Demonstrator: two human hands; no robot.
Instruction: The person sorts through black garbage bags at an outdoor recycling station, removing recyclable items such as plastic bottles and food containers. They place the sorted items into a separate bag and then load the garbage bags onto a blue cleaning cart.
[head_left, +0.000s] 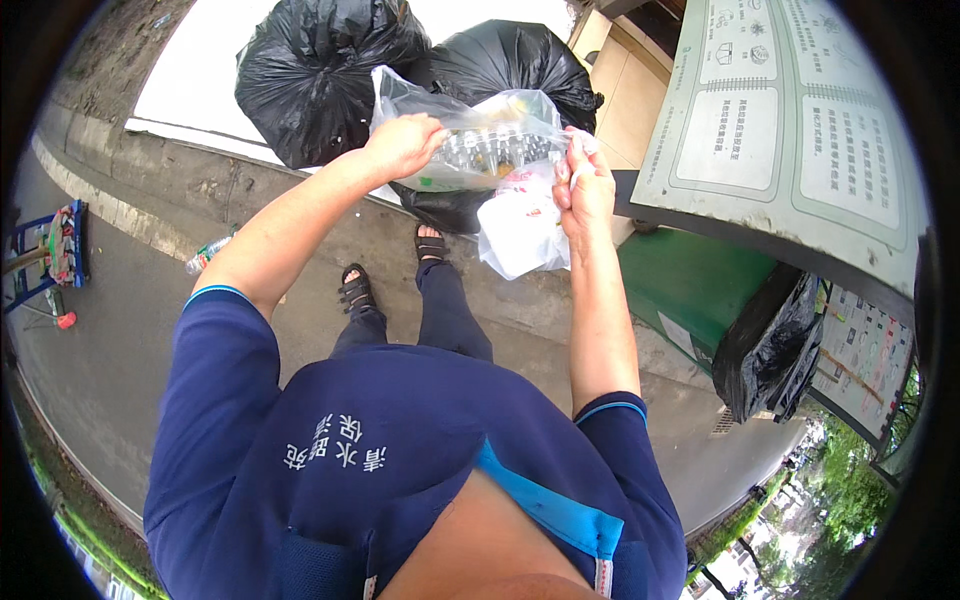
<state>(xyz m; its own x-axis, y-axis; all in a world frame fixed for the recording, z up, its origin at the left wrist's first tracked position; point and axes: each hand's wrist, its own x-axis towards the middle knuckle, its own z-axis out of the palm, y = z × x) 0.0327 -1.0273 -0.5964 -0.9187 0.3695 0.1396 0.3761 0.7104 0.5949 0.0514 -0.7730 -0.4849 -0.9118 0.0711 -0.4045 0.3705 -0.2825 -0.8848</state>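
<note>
A clear plastic bag (469, 176) is stretched between my two hands in front of the black sacks. It holds a knobbly clear plastic item (487, 146) and some yellowish and green contents that I cannot make out. My left hand (405, 148) pinches the bag's rim on the left side. At the opposite side, my right hand (585, 187) grips the gathered plastic, with a crumpled whitish piece in its fingers. Below that hand a white translucent plastic bag (525, 221) with red print hangs, with something pale and box-like inside it.
Two full black garbage bags (326, 82) (510, 64) stand beyond the kerb. On the right is a green wheeled bin (686, 281) with a black liner, beneath a printed sign panel (787, 142). A plastic bottle (210, 251) lies to the left, near a blue-framed cart (67, 244).
</note>
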